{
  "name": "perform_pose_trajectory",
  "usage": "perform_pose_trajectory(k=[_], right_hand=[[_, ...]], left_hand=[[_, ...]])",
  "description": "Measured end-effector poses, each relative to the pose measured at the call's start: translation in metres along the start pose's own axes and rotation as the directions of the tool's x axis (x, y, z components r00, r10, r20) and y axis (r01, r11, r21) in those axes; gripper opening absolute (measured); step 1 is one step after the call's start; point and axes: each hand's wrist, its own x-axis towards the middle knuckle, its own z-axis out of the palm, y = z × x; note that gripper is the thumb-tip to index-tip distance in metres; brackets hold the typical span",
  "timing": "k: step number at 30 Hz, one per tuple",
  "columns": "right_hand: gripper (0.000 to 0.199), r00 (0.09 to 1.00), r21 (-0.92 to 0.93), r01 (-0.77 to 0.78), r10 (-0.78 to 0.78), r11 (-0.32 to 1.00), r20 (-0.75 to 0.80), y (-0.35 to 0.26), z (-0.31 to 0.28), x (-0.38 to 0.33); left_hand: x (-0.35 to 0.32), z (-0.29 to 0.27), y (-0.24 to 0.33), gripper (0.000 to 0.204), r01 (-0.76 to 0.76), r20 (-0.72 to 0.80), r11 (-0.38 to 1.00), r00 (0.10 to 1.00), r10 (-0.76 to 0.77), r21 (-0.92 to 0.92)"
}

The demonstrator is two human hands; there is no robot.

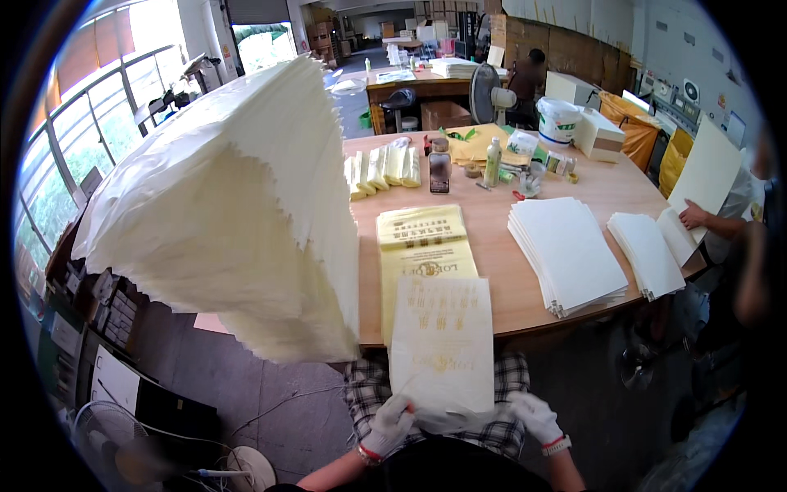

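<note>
**One pale bag [443, 328], its near end out over the lap [510, 373]**

The bag's far part lies across a stack of yellow printed bags [422, 234] on the worktop [500, 321], perhaps so the near edge sits within easy reach. The left hand [393, 420], white-gloved, curls at the near left corner; its grip looks almost closed, though whether it pinches the plastic I cannot tell. The right hand [537, 416] is beside the opposite corner, its grip loosely parted, with nothing visibly held.

The tall white pile [270, 189] stands close on the left, presumably to be handy from the seat. Folded yellow packs [384, 168] lie behind it, further back. White boards [567, 254] lie stacked at the right, apart from the bag, likely leaving the middle free; a co-worker's hand [697, 216] touches another board [711, 168] beyond.
</note>
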Motion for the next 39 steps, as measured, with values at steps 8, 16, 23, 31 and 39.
perform_pose_trajectory(k=[8, 16, 23, 31, 39], right_hand=[[0.031, 0.98, 0.737, -0.199, 0.108, 0.646, 0.169, -0.025, 0.089, 0.034], [0.044, 0.913, 0.646, 0.332, -0.406, 0.687, -0.037, -0.146, 0.104, 0.1], [0.043, 0.344, 0.221, 0.921, -0.936, 0.321, -0.074, -0.412, 0.081, 0.172], [0.062, 0.493, 0.049, 0.77, -0.642, 0.637, 0.588, -0.535, 0.157, 0.156], [0.07, 0.422, 0.465, 0.611, -0.76, 0.641, 0.495, -0.471, 0.126, 0.179]], left_hand=[[0.077, -0.027, 0.101, 0.007, -0.446, 0.18, 0.879, 0.891, 0.417, 0.171], [0.094, -0.132, 0.207, 0.011, -0.91, 0.226, 0.34, 0.392, 0.892, 0.237], [0.128, -0.264, 0.29, 0.018, -0.805, -0.724, 0.556, 0.255, 0.641, 0.209], [0.123, -0.459, 0.212, 0.018, -0.672, -0.754, 0.72, 0.562, 0.34, -0.176], [0.082, -0.3, 0.035, 0.017, -0.469, -0.876, 0.877, 0.46, 0.142, -0.104]])
